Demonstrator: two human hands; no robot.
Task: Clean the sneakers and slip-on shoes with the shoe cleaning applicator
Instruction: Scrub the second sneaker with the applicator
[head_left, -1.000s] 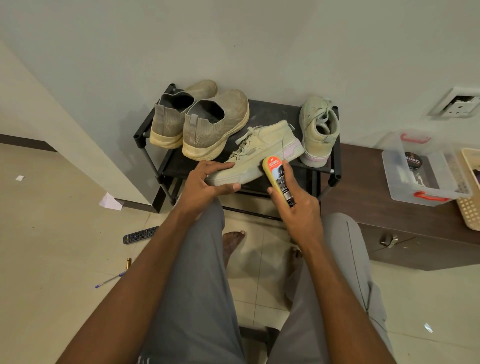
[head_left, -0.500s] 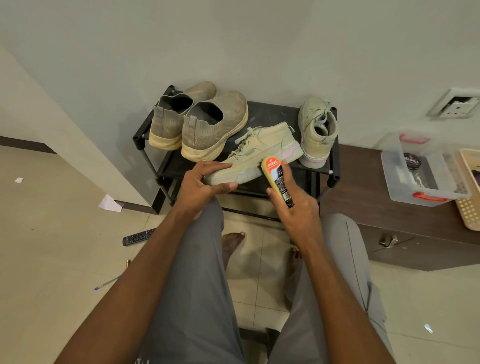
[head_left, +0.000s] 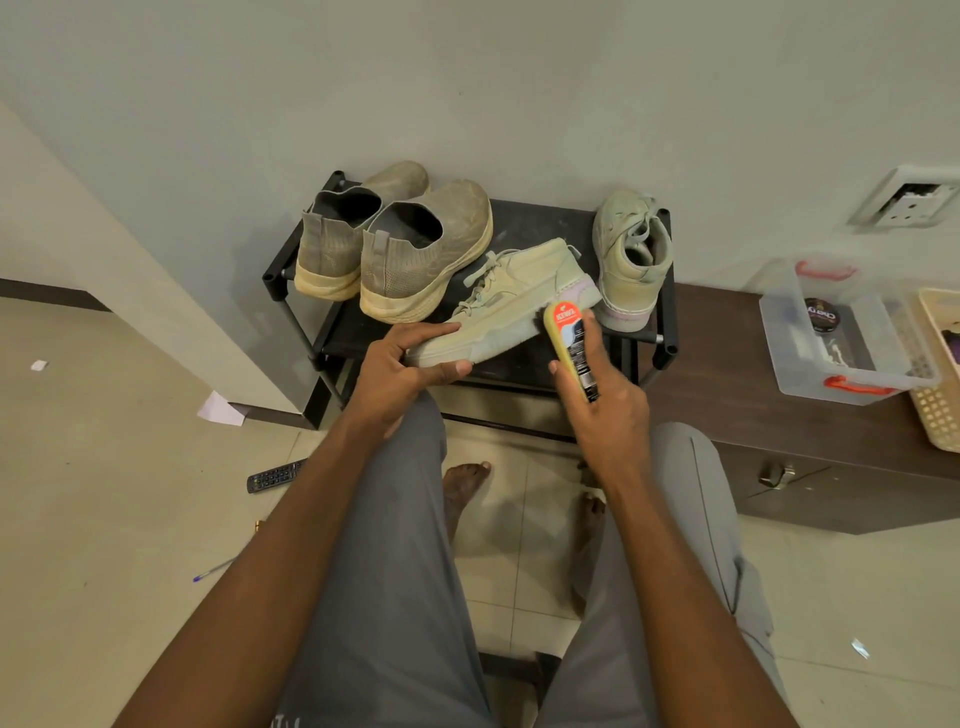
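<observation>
Slightly further up the sneaker than a second ago, the shoe cleaning applicator now has its dark sponge end against the heel side, near the lilac trim. That sneaker lies lengthwise across the front of the shoe rack, toe to the left, where the left hand pinches its sole edge. At the heel end, the right hand is wrapped round the applicator.

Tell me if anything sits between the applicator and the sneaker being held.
Nothing visible does. The right hand holds the applicator with its top end right at the heel side of the sneaker, which the left hand grips by the toe. The other sneaker stands apart on the rack.
</observation>
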